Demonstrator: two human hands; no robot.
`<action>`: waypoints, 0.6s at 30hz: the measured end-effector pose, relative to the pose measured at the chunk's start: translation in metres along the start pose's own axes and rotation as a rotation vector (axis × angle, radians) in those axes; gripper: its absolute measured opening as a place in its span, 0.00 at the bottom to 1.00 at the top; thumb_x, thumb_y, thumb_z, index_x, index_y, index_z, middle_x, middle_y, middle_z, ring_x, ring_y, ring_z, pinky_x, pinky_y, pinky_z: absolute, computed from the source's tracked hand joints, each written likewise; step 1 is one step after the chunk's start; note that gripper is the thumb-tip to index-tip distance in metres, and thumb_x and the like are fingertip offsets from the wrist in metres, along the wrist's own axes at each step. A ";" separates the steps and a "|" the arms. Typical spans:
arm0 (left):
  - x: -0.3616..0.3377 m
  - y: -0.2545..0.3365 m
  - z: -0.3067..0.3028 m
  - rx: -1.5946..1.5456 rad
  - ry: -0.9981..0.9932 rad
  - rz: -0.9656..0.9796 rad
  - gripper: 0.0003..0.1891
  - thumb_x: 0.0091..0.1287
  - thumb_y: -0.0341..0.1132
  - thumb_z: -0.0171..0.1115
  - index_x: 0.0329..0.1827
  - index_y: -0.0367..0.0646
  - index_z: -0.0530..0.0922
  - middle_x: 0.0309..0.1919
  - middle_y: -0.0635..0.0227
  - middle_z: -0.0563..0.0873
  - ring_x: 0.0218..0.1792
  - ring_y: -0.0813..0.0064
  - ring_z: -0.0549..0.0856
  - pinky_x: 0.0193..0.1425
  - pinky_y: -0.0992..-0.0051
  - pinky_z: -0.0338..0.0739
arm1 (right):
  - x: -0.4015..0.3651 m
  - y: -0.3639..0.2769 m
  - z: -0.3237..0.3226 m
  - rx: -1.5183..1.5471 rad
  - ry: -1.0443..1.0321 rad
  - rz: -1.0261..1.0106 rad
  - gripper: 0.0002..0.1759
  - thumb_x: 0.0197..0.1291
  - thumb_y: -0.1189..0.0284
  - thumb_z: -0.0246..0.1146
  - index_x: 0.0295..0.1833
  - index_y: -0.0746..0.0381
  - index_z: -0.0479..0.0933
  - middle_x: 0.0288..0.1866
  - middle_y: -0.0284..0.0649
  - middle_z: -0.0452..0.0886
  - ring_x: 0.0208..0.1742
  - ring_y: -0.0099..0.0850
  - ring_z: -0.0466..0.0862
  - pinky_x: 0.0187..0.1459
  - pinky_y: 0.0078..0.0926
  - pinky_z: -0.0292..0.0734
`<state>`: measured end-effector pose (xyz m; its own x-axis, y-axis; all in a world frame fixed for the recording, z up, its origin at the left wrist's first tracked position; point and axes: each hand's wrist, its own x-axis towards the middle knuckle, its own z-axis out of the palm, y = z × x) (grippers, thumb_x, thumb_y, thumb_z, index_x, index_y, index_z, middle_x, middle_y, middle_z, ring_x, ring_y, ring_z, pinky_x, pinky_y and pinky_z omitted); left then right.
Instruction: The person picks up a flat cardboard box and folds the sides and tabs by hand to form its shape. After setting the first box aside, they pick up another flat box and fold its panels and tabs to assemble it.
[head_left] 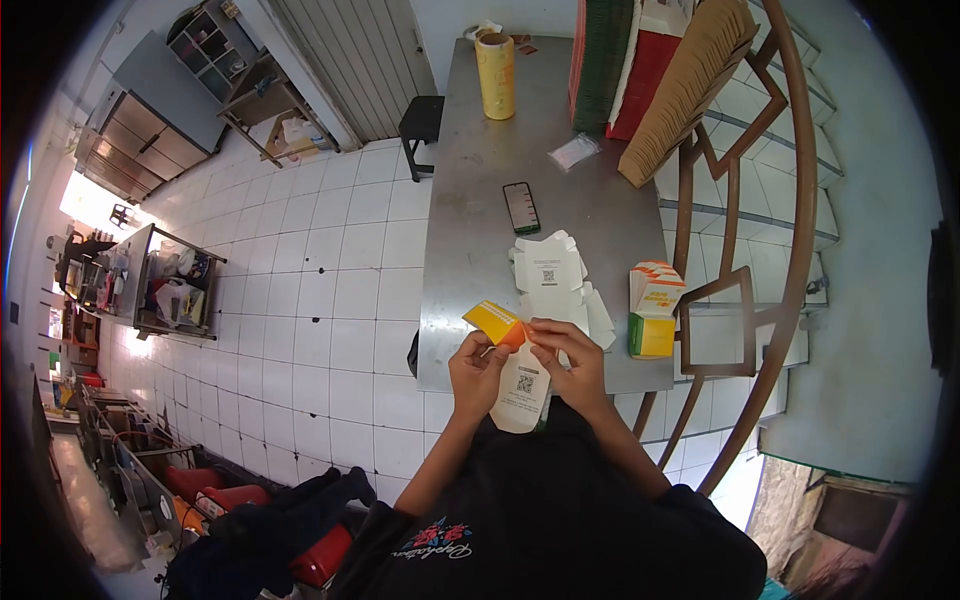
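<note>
Both hands hold a partly folded cardboard box (519, 400) near the table's front edge. Its long off-white panel with a printed QR code hangs down toward my body, and yellow and orange flaps stand up at its top. My left hand (476, 374) grips it at the left side, thumb against the panel. At the orange flap, the fingers of my right hand (570, 362) pinch the upper right edge. Just beyond lie flat off-white box blanks (548, 262), the top one also printed with a QR code. To the right sits an orange, white, yellow and green box (652, 336).
A phone (521, 207) lies on the metal table (470, 200) behind the blanks. Farther back are a clear plastic packet (575, 152), a yellow roll (495, 76) and a leaning stack of brown cardboard (690, 90). A brown stair railing (800, 200) runs along the right.
</note>
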<state>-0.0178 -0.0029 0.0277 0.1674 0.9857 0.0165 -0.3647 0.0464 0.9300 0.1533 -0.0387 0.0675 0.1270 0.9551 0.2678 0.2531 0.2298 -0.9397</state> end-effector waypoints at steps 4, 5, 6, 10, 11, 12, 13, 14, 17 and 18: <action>-0.002 0.000 0.009 0.066 -0.016 0.038 0.10 0.71 0.26 0.71 0.51 0.32 0.81 0.50 0.61 0.89 0.51 0.75 0.88 0.60 0.75 0.82 | -0.005 0.012 0.010 0.468 0.100 0.175 0.08 0.69 0.81 0.68 0.51 0.70 0.84 0.60 0.47 0.84 0.65 0.36 0.84 0.66 0.32 0.81; -0.004 -0.001 0.012 0.073 -0.009 0.015 0.11 0.71 0.27 0.72 0.51 0.31 0.81 0.50 0.61 0.90 0.50 0.76 0.89 0.59 0.75 0.83 | -0.006 0.013 0.011 0.469 0.085 0.149 0.08 0.70 0.81 0.67 0.52 0.71 0.83 0.61 0.47 0.83 0.65 0.36 0.83 0.66 0.32 0.80; -0.005 -0.001 0.013 0.080 0.000 -0.008 0.12 0.70 0.28 0.73 0.52 0.31 0.81 0.49 0.61 0.90 0.50 0.76 0.89 0.58 0.75 0.83 | -0.006 0.013 0.011 0.471 0.069 0.124 0.07 0.70 0.81 0.66 0.52 0.71 0.82 0.61 0.47 0.82 0.65 0.36 0.83 0.67 0.32 0.80; -0.005 -0.001 0.012 0.150 0.009 -0.074 0.15 0.68 0.29 0.75 0.53 0.31 0.82 0.48 0.61 0.91 0.47 0.77 0.89 0.57 0.76 0.83 | -0.007 0.014 0.011 0.474 0.062 0.120 0.06 0.70 0.83 0.65 0.51 0.71 0.82 0.60 0.46 0.80 0.66 0.36 0.82 0.67 0.32 0.79; -0.006 0.000 0.012 0.147 0.012 -0.096 0.15 0.68 0.29 0.76 0.52 0.31 0.82 0.47 0.61 0.91 0.47 0.77 0.90 0.57 0.76 0.83 | -0.007 0.015 0.010 0.461 0.047 0.122 0.06 0.70 0.83 0.66 0.51 0.71 0.82 0.60 0.46 0.79 0.66 0.36 0.82 0.67 0.32 0.79; -0.006 0.003 0.013 0.145 0.016 -0.117 0.16 0.67 0.30 0.76 0.52 0.31 0.83 0.47 0.61 0.91 0.47 0.76 0.90 0.56 0.76 0.84 | -0.007 0.015 0.010 0.448 0.033 0.123 0.07 0.70 0.82 0.66 0.51 0.71 0.81 0.61 0.46 0.79 0.66 0.36 0.82 0.67 0.32 0.79; -0.006 0.004 0.014 0.145 0.014 -0.117 0.16 0.67 0.30 0.76 0.52 0.31 0.83 0.47 0.61 0.91 0.47 0.76 0.90 0.56 0.76 0.84 | -0.007 0.015 0.010 0.448 0.034 0.123 0.07 0.70 0.82 0.66 0.51 0.71 0.81 0.61 0.46 0.79 0.66 0.36 0.82 0.67 0.32 0.79; -0.007 0.006 0.015 0.142 0.028 -0.108 0.16 0.67 0.30 0.77 0.52 0.31 0.83 0.47 0.61 0.91 0.47 0.76 0.90 0.56 0.77 0.84 | -0.006 0.015 0.009 0.437 0.019 0.113 0.07 0.69 0.82 0.67 0.51 0.71 0.82 0.60 0.46 0.79 0.66 0.36 0.82 0.68 0.32 0.79; -0.006 0.003 0.012 0.115 0.029 -0.072 0.16 0.66 0.29 0.77 0.53 0.30 0.83 0.46 0.60 0.91 0.47 0.76 0.90 0.55 0.77 0.84 | -0.005 0.014 0.006 0.324 -0.002 0.074 0.07 0.68 0.80 0.69 0.49 0.70 0.83 0.59 0.45 0.80 0.65 0.35 0.82 0.67 0.32 0.79; -0.006 0.001 0.009 0.088 0.017 -0.047 0.16 0.66 0.28 0.77 0.53 0.30 0.84 0.47 0.60 0.91 0.46 0.76 0.90 0.55 0.78 0.84 | -0.004 0.011 0.005 0.221 -0.010 0.046 0.07 0.67 0.80 0.70 0.48 0.69 0.84 0.58 0.45 0.81 0.64 0.35 0.83 0.66 0.32 0.80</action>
<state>-0.0106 -0.0102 0.0321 0.1664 0.9855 -0.0333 -0.2749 0.0788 0.9582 0.1509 -0.0388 0.0551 0.1239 0.9670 0.2224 0.0308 0.2203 -0.9749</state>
